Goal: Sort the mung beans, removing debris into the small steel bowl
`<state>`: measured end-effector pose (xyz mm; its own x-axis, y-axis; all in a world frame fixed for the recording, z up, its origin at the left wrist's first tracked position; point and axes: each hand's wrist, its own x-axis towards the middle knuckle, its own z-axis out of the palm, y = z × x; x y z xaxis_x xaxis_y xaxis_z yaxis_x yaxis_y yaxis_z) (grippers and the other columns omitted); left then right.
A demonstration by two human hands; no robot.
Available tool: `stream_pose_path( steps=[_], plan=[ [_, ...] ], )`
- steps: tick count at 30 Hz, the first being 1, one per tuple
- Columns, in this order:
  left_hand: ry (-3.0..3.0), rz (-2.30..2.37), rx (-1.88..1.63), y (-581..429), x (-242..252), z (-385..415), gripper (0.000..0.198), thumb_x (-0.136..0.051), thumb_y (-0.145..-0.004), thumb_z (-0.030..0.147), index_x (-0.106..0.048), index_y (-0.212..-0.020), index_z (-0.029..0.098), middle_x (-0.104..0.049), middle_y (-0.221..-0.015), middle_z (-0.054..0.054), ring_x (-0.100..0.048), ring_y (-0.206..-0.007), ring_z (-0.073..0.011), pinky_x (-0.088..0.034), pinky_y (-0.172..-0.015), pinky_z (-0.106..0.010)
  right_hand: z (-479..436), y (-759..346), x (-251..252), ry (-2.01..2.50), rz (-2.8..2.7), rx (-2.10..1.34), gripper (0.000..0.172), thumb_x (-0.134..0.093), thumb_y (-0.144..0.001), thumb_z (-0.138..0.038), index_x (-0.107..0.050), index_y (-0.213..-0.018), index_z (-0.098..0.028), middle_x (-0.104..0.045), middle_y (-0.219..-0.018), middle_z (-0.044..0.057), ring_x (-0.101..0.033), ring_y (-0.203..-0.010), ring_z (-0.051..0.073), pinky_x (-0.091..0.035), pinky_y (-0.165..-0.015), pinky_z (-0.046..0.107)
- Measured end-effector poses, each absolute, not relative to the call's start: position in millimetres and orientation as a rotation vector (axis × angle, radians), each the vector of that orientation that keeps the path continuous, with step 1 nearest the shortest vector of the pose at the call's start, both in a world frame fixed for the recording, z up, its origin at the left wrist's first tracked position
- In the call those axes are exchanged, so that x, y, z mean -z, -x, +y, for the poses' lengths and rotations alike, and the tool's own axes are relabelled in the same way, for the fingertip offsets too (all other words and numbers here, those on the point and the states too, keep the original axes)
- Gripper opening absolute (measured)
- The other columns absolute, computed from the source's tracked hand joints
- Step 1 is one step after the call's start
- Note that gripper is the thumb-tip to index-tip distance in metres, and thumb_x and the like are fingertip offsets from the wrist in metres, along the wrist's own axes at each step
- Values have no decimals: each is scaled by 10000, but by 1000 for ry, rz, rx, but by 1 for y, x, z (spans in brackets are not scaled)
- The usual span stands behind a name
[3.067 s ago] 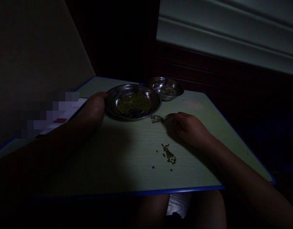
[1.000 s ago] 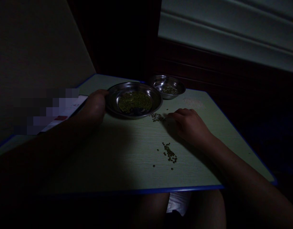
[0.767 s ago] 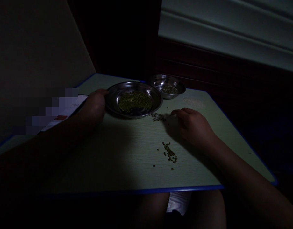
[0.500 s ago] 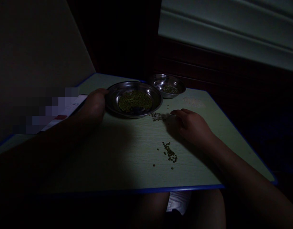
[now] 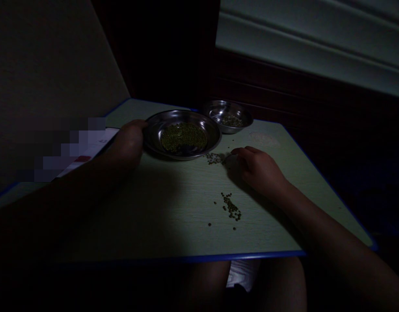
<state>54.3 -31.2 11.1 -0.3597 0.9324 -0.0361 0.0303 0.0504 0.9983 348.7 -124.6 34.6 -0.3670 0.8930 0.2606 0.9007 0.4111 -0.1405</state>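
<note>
Drawn back a little to the right since the earlier frames, the right hand (image 5: 260, 171) now lies just beside a small clump of mung beans (image 5: 214, 158) on the desk (image 5: 173, 229). Its fingers (image 5: 243, 151) are curled and drawn close together, but it is too dark and small to tell whether they pinch a bean. The left hand (image 5: 126, 145) is at the left rim of a wide steel plate (image 5: 181, 112), touching the metal; shadow hides how firmly it holds, or whether it holds at all.

A dense heap of beans (image 5: 183, 138) lies in the middle of the plate. Beyond it and to the right, a smaller steel bowl (image 5: 246, 113) holds a thinner layer of beans (image 5: 231, 121). A loose line of beans (image 5: 231, 209) is scattered on the desk nearer the person, with a few strays around it.

At the left, a sheet of paper (image 5: 89, 149) is partly blurred out and partly covered by the left forearm (image 5: 72, 186). Much of the left arm is lost in darkness, and the plate's underside cannot be seen.
</note>
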Motion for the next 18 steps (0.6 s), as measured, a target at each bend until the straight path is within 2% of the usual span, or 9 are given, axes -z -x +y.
stream_pose_path(
  steps=[11,18],
  plan=[
    [-944,1535,-1417,-57,-15,-31,108,-487,-695,203,-575,-659,151,-543,-632,-53,-484,-556,-160,-351,-473,-262,-128,-349,-38,1534,-2371,-39,320,-469,-829,-175,-660,-1083,-138,-691,-987,118,-639,-819,220,-431,-717,296],
    [-992,1529,-1426,-53,-8,-28,96,-507,-660,218,-576,-671,154,-565,-667,-70,-505,-591,-178,-381,-499,-275,-127,-349,-37,1526,-2366,-51,360,-465,-817,-138,-641,-1131,-136,-683,-1018,127,-634,-850,219,-433,-734,297]
  ],
)
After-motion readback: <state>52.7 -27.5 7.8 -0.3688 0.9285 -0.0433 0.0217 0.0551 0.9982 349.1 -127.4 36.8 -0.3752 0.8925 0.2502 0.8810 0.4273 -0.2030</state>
